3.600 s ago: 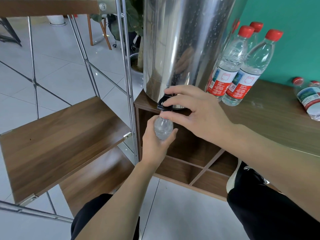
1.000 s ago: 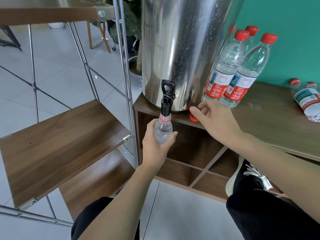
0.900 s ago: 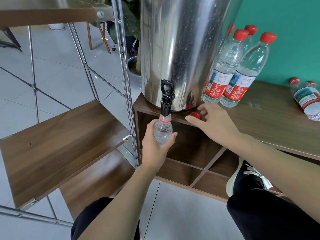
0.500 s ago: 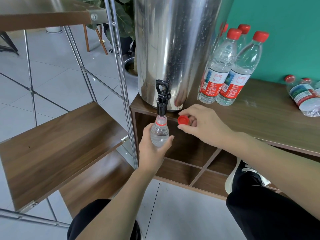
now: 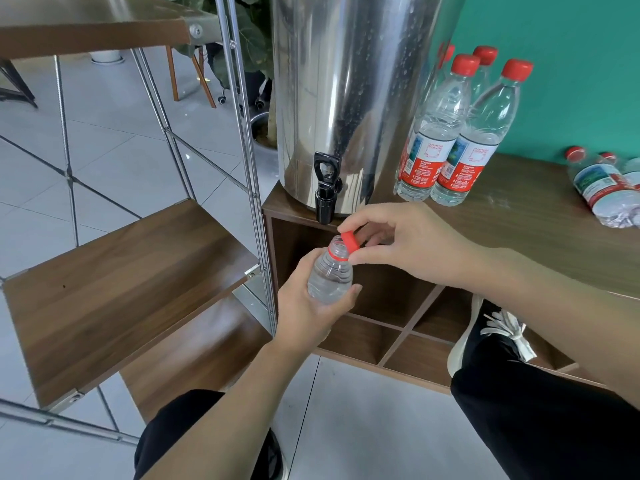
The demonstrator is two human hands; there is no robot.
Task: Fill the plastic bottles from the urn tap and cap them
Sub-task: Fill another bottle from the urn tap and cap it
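My left hand [image 5: 308, 313] grips a clear plastic bottle [image 5: 330, 275] full of water, held a little below and in front of the black tap [image 5: 325, 192] of the steel urn [image 5: 349, 95]. The bottle's mouth is open, with a red ring around its neck. My right hand [image 5: 405, 244] pinches a red cap [image 5: 349, 242] between thumb and fingers, tilted against the right rim of the bottle's mouth. The tap handle stands upright and no water runs.
Three capped bottles [image 5: 460, 133] stand right of the urn on the wooden cabinet top [image 5: 519, 216]; more capped bottles [image 5: 602, 188] lie at the far right. Open cubbies [image 5: 391, 306] sit under the top. A metal-framed wooden shelf [image 5: 121, 282] stands to the left.
My right hand left the tap, picked the red cap off the cabinet top and carried it to the bottle's mouth. My left hand lowered the bottle away from the tap.
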